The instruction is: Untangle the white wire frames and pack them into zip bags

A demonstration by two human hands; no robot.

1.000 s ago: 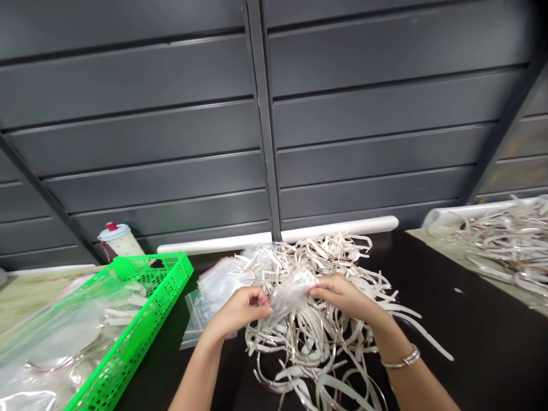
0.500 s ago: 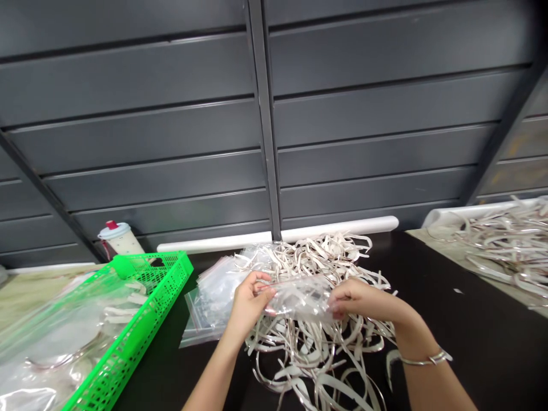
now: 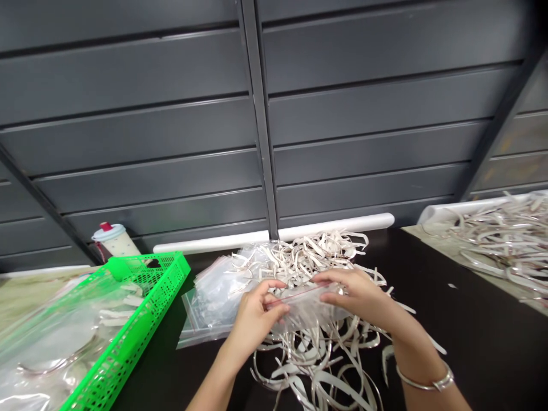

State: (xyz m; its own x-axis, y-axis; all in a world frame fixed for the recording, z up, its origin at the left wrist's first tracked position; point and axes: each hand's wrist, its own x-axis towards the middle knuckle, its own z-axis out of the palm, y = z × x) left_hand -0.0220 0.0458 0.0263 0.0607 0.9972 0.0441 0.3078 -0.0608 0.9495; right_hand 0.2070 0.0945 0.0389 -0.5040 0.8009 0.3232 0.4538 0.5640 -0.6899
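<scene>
A clear plastic zip bag [image 3: 310, 305] with a red line along its top edge is between my hands, above the pile of curved strips. My left hand [image 3: 259, 311] pinches the bag's left corner between thumb and fingers. At the right part of the top edge is my right hand [image 3: 357, 294], its thumb on the near side and its fingers over the far side. Pale objects show faintly through the film; their shape is unclear. Below and behind lies a tangled heap of white and silvery curved strips [image 3: 319, 251]. A metal bangle [image 3: 428, 381] circles my right wrist.
Flat clear zip bags [image 3: 214, 291] lie stacked left of the heap on the black table [image 3: 449, 331]. A green perforated basket [image 3: 171, 285] with bagged strips stands at left, a cup [image 3: 117, 242] behind it. More strips [image 3: 509, 245] lie at far right, before a grey panelled wall [image 3: 377, 114].
My right hand has moved from the bag's right side up and left to its top edge, its fingers straighter. My left hand has shifted slightly right, still on the bag.
</scene>
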